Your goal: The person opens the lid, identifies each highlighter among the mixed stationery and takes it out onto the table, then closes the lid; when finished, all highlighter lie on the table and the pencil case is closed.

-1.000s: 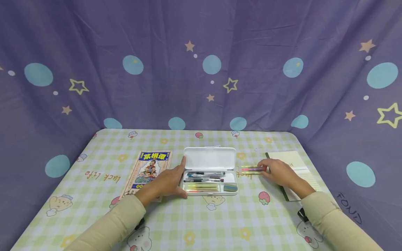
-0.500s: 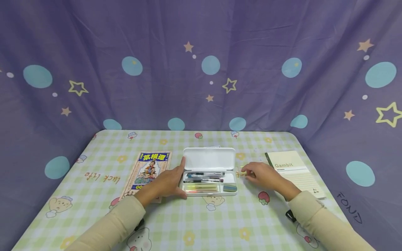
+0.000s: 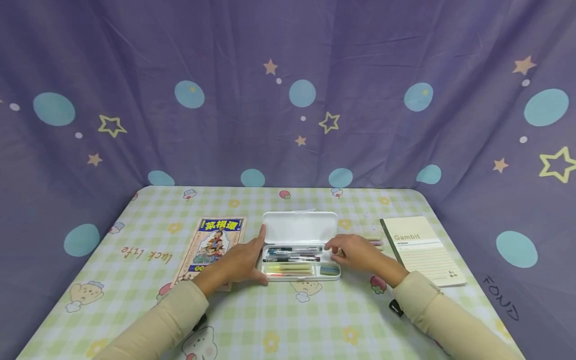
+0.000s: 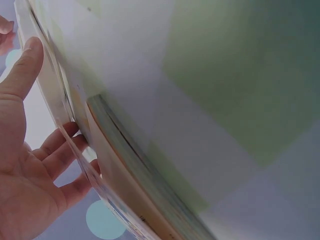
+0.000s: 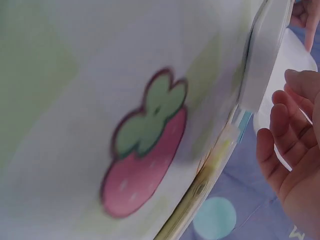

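A white pencil case lies with its lid raised in the middle of the table. Several pens fill its back part; yellow and orange highlighters and a grey-blue eraser sit along the front. My left hand rests against the case's left side, thumb and forefinger spread. At the case's right end is my right hand, fingers loosely bent, nothing between them in the right wrist view. More highlighters lie on the table behind that hand, partly hidden by it.
A comic-style booklet lies left of the case, partly under the left forearm. To the right is a cream notebook marked Gambit. A checked cloth covers the table, with a purple curtain behind.
My right hand has moved left from the loose highlighters to the pencil case's right end, leaving them on the table and uncovering the notebook. The left hand stays in place.
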The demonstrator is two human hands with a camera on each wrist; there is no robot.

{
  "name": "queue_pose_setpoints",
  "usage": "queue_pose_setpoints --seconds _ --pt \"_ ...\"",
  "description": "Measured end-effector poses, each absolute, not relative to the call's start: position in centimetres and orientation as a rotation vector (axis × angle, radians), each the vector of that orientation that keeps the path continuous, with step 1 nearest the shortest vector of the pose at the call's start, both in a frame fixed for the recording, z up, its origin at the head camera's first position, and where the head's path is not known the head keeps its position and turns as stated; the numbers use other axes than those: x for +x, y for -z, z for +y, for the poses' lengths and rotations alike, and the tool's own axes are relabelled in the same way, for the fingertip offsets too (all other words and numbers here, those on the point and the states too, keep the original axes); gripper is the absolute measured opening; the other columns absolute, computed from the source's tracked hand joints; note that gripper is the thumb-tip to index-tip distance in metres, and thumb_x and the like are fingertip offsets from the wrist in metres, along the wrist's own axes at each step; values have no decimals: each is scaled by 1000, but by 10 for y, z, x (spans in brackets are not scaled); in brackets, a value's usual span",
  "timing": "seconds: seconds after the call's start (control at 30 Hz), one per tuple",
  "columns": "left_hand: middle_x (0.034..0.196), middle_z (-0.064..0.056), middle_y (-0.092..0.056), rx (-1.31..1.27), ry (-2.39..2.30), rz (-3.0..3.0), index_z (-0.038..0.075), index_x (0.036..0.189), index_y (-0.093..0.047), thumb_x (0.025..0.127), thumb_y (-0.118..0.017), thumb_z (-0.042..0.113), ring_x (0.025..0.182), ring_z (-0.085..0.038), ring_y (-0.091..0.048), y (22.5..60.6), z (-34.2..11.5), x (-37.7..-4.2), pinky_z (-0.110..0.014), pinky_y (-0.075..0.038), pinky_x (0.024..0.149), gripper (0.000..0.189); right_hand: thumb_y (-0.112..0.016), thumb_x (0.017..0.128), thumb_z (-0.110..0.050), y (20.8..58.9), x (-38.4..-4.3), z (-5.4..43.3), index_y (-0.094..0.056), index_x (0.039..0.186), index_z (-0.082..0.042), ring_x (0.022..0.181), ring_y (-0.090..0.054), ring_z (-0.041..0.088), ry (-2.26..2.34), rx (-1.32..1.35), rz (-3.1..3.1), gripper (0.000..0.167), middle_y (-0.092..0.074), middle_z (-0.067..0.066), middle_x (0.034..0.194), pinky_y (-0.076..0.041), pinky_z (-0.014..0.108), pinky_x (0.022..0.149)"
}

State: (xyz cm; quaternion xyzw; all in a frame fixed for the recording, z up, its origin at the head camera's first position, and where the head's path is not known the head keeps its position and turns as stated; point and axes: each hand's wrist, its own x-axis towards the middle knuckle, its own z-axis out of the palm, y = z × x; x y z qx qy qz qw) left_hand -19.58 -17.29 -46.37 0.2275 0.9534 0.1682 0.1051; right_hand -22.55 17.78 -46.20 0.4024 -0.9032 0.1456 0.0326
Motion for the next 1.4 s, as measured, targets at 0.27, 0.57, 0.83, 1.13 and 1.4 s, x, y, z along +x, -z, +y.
queue_pose_setpoints --seconds 0.27,0.57,0.83,1.13,1.4 --pt "164 -20 -35 669 -512 2810 7 163 10 68 -87 62 135 -39 -55 463 -174 -195 -48 -44 116 146 -74 94 -20 462 -223 154 -75 113 -19 65 -52 -3 -505 1307 -2795 19 -69 -9 93 -48 17 61" --pt "163 -19 -36 679 -485 2826 7 163 10 68 -87 63 134 -37 -56 466 -174 -195 -47 -44 115 147 -74 95 -22 461 -218 133 -75 117 -21 69 -56 -4 -479 1402 -2765 22 -72 -8 96 -48 17 61" --pt "163 -19 -35 700 -490 2824 6 163 11 68 -87 62 135 -36 -55 467 -174 -196 -48 -45 115 147 -74 93 -19 461 -213 125 -72 102 -20 67 -41 0 -458 1452 -2738 10 -59 -5 79 -37 18 62" --pt "163 -20 -37 698 -487 2827 6 163 10 68 -86 62 135 -37 -56 466 -175 -196 -48 -45 114 147 -76 92 -22 463 -210 119 -75 109 -21 71 -52 -3 -419 1459 -2774 18 -70 -10 94 -48 17 64" --pt "164 -21 -33 681 -501 2817 7 163 11 68 -87 62 138 -38 -52 466 -174 -196 -49 -43 116 147 -75 93 -25 465 -208 116 -76 107 -25 66 -46 -6 -364 1464 -2762 14 -65 -13 86 -42 15 59"
